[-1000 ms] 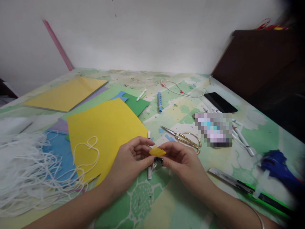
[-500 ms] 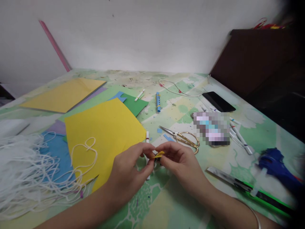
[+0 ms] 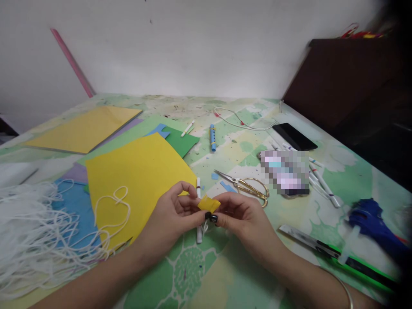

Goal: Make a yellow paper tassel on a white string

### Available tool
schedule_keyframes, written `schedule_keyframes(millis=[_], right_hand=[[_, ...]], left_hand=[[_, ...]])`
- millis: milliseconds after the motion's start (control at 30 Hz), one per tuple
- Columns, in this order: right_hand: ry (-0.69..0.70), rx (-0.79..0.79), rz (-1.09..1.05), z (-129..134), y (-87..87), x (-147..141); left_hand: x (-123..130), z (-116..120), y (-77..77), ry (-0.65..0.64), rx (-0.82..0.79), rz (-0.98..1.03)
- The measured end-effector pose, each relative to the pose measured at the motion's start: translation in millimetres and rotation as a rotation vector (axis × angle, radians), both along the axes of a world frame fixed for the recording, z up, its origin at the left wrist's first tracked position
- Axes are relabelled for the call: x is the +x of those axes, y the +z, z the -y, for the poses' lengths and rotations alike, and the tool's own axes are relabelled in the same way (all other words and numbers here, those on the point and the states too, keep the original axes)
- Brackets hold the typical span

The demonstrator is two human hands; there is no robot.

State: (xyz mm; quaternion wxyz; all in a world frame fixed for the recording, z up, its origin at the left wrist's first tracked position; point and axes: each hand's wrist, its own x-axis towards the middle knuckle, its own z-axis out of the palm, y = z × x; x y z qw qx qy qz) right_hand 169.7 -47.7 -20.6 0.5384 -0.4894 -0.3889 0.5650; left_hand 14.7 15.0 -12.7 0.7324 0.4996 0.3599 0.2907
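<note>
A small folded yellow paper piece [image 3: 208, 204] is pinched between both hands near the centre. My left hand [image 3: 177, 210] holds its lower left side, thumb in front and index finger raised and bent. My right hand [image 3: 243, 214] grips its right end between thumb and fingers. Under the hands a white marker [image 3: 198, 189] stands out above and below them, with a bit of white string [image 3: 204, 227] beside it. Gold-handled scissors [image 3: 244, 185] lie just beyond my right hand. A large yellow sheet [image 3: 138, 171] lies to the left.
White string [image 3: 38, 236] heaps at the left over blue paper [image 3: 75, 214]. A blue paper roll [image 3: 213, 137] lies behind the hands. At the right are a black phone [image 3: 294, 136], a pixelated phone-like object [image 3: 285, 174], markers [image 3: 325, 186], a cutter [image 3: 322, 246] and a blue glue gun [image 3: 373, 223].
The yellow piece has tilted up and now shows its broad face. My left index finger has lifted off it, and both thumbs have turned so their dark nails show.
</note>
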Motion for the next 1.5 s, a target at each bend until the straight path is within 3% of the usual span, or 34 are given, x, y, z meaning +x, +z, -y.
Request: schedule_keyframes(millis=[367, 1100, 1500], right_hand=[[-0.020, -0.037, -0.046, -3, -1.7, 1], [-0.070, -0.064, -0.033, -6, -5.2, -2], [-0.054, -0.084, -0.070, -4, -2.5, -3]], left_hand=[[0, 2, 9.5, -0.004, -0.015, -0.072], [1, 11, 6.8, 0.105, 0.145, -0.129], [-3, 8, 7.9, 0.057, 0.079, -0.064]])
